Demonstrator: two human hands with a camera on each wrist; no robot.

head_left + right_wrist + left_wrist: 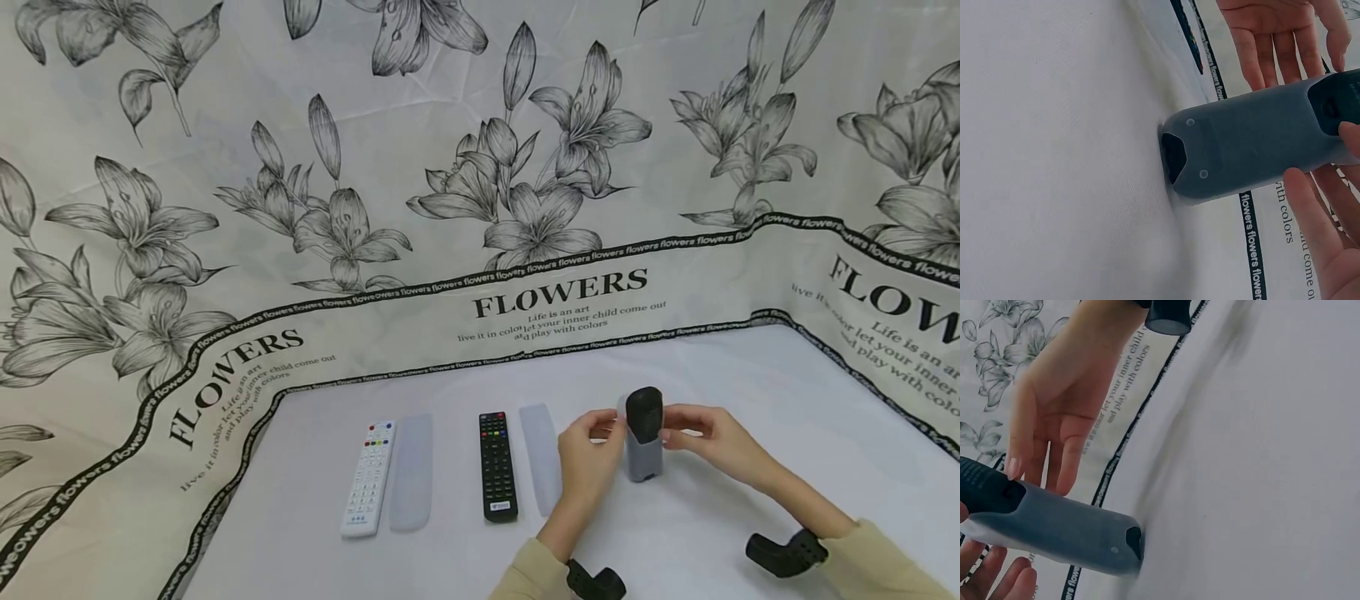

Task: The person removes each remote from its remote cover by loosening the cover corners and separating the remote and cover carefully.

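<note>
A dark remote control stands upright near the table's right side, its lower part inside a translucent grey sleeve cover. My left hand pinches its left edge, and my right hand pinches the opposite edge. In the right wrist view, the cover reaches partway up the remote, and the remote's upper end sticks out of it. The cover's bottom end, seen in the left wrist view with a dark notch, meets the white table surface. The remote's button face is hidden.
To the left lie a white remote, a translucent sleeve, a black remote and another translucent sleeve, partly behind my left hand. A flower-printed cloth hangs behind the white table.
</note>
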